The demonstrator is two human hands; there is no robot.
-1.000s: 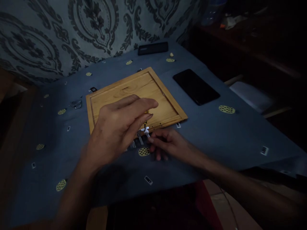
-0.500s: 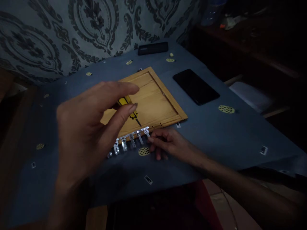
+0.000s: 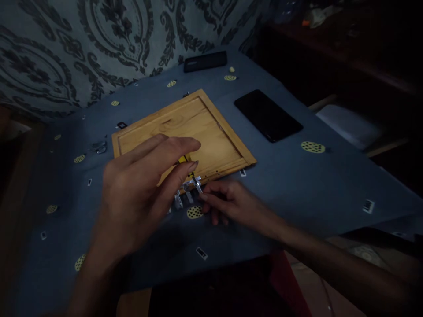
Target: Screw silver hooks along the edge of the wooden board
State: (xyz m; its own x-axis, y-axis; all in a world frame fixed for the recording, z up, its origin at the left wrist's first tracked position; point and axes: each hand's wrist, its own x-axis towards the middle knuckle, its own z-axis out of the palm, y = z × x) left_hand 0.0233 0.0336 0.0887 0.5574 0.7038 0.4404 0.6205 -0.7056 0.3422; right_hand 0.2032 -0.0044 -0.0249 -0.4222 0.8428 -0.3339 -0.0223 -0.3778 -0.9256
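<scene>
While left hand point(image 3: 139, 187) clamps yellow screwdriver point(image 3: 183, 159) and right hand point(image 3: 231, 202) pinches metal hook point(image 3: 198, 185) at near edge of wooden board point(image 3: 214, 136), hook looks light, stiff, probably slick: best held by free end.

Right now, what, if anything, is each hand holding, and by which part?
Left hand: screwdriver, by its yellow handle. Right hand: apparently the end hook, by its tip.

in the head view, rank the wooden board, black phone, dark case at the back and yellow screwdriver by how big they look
1. Wooden board
2. Black phone
3. Dark case, farther back
4. Yellow screwdriver, partly hidden by the left hand
</scene>
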